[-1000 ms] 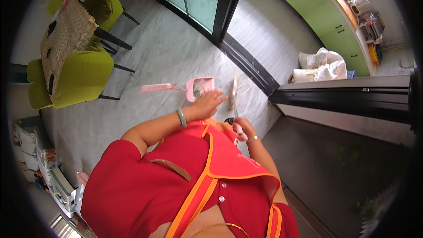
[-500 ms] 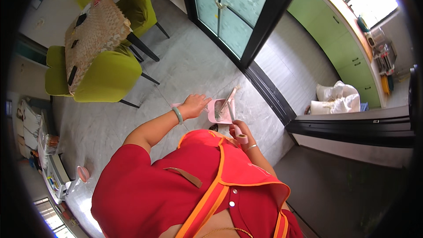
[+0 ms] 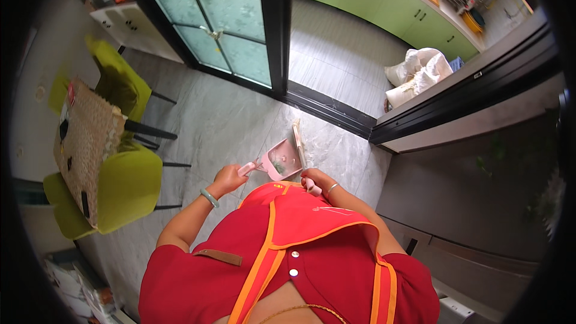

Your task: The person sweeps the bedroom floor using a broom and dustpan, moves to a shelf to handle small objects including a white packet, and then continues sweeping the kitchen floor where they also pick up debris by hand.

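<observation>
My left hand (image 3: 227, 180), a jade-coloured bangle on its wrist, is closed round the handle of a pink dustpan (image 3: 272, 170). The pan is close to the grey floor, with some greenish-grey debris (image 3: 278, 167) inside it. In my right hand (image 3: 320, 179) is the pink handle of a broom, gripped near my waist. The broom (image 3: 299, 143) reaches away from me along the pan's right side, its pale head beyond the pan. Whether the broom touches the pan I cannot tell.
Green chairs (image 3: 133, 187) surround a table with a lace cloth (image 3: 90, 138) on the left. A frosted-glass door (image 3: 210, 24) stands ahead. Beyond a black door track (image 3: 327, 110) lie white sacks (image 3: 420, 72) and green cabinets (image 3: 378, 0). A dark panel (image 3: 456, 174) is on the right.
My view has turned to the right. My left hand has gone from fingers spread near the dustpan to gripping its handle. The broom has moved from over the pan to its right side.
</observation>
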Available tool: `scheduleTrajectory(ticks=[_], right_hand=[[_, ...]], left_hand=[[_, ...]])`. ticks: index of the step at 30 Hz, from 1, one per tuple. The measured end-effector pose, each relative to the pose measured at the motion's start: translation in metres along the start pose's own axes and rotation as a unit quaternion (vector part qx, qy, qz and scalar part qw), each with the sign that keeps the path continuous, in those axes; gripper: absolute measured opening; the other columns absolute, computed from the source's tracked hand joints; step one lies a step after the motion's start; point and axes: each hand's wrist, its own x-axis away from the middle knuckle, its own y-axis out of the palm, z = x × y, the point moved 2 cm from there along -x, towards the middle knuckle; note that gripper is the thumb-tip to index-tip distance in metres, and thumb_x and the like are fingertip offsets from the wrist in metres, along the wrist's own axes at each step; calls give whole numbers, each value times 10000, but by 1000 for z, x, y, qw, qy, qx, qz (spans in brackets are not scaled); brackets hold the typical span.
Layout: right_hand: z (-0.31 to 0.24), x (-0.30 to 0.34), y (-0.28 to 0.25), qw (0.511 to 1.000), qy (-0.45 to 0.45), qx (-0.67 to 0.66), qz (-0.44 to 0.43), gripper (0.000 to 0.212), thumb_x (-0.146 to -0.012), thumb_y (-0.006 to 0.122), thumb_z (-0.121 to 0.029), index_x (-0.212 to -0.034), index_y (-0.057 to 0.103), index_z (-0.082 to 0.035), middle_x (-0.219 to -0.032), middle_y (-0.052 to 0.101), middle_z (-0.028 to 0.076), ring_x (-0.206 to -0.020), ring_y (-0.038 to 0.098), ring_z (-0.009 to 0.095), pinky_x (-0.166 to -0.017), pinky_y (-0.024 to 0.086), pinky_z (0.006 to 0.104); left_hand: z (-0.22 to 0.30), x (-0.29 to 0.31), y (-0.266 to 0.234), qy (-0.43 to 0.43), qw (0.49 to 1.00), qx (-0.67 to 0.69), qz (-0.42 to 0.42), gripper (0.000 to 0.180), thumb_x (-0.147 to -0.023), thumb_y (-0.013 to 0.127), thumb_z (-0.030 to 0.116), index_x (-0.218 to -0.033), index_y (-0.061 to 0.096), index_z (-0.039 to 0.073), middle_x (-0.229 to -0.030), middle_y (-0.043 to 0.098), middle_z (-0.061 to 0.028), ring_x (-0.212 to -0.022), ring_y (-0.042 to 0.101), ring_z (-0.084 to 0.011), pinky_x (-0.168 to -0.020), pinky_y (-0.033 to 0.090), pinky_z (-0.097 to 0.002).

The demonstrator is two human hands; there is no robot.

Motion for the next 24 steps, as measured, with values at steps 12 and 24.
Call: scheduleTrajectory(ticks=[12, 24], right_hand=[[-66, 63, -94, 948, -124, -292, -28, 86, -793, 458, -97, -727, 445, -43, -581, 458, 20, -449, 441, 78, -369, 348, 178], [-227, 42, -321, 932, -191, -307, 35, 114, -777, 504, -127, -717, 489, -31, -599, 508, 31, -463, 481, 82, -405, 418, 194]], left_hand=[[77, -85, -18, 55, 984, 167, -2, 269, -704, 618, 249, -748, 547, -7, -508, 527, -81, -430, 522, -164, -419, 391, -305], [221, -248, -27, 40, 938, 337, 73, 191, -729, 625, 160, -703, 509, 11, -543, 502, -10, -435, 474, -76, -387, 378, -235]])
